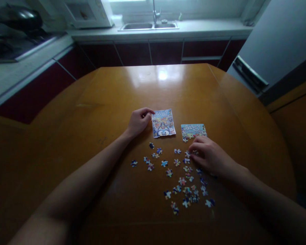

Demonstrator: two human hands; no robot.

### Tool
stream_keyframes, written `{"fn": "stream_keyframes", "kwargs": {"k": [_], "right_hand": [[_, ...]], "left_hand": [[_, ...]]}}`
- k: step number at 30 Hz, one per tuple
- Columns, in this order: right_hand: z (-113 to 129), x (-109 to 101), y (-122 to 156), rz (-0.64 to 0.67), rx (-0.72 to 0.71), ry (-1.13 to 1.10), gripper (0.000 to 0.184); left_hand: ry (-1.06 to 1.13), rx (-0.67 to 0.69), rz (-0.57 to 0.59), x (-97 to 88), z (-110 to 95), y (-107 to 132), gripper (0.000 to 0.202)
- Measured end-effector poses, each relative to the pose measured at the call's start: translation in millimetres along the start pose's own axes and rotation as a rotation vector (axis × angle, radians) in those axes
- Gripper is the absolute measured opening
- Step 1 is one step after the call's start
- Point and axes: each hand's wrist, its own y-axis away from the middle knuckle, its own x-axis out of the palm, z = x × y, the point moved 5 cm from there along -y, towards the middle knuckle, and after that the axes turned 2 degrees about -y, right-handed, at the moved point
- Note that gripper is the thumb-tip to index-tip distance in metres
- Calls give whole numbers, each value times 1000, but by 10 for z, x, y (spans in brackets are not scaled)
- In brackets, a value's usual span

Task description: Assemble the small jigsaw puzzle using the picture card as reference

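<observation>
My left hand (pixel 140 120) rests on the table with its fingers curled, thumb and index finger at the upper left edge of a creased reference picture sheet (pixel 164 123). Just below the partly joined puzzle (pixel 193 128), my right hand (pixel 210 153) reaches in from the right. Its thumb and fingertips close on a small jigsaw piece (pixel 187 154), partly hidden by the fingers. The joined part shows a pale blue title strip and a ragged lower edge. Loose pieces such as a blue one (pixel 164 163) and a dark-edged one (pixel 167 194) lie scattered between my forearms.
The wooden table (pixel 112 90) has rounded ends and a glossy top. Beyond it stands a counter with a double sink (pixel 137 26) and a faucet (pixel 155 15). A stove with a dark pan (pixel 20 17) is at far left, a fridge (pixel 277 41) at right.
</observation>
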Motion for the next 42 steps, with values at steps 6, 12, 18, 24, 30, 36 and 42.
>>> {"fn": "stream_keyframes", "kwargs": {"k": [6,12,18,24,30,36,42], "right_hand": [[-138,-190,-37,-145,59,-102,10],[-388,-410,-49,-477,160,-120,16],[-334,-391,21,-594,152,-103,16],[-327,-348,68,-687,140,-90,17],[-350,-302,80,-724,127,-95,19],[-379,-236,91,-749,94,-82,22],[-361,-198,88,-789,72,-112,23]], "left_hand": [[5,4,3,0,7,2,22],[-9,2,-2,3,-4,2,22],[-15,7,3,17,-3,39,22],[-35,15,38,40,29,90,22],[-40,6,14,13,14,98,22],[-23,-1,-17,-11,45,100,25],[-40,-4,-38,-6,74,110,25]]}}
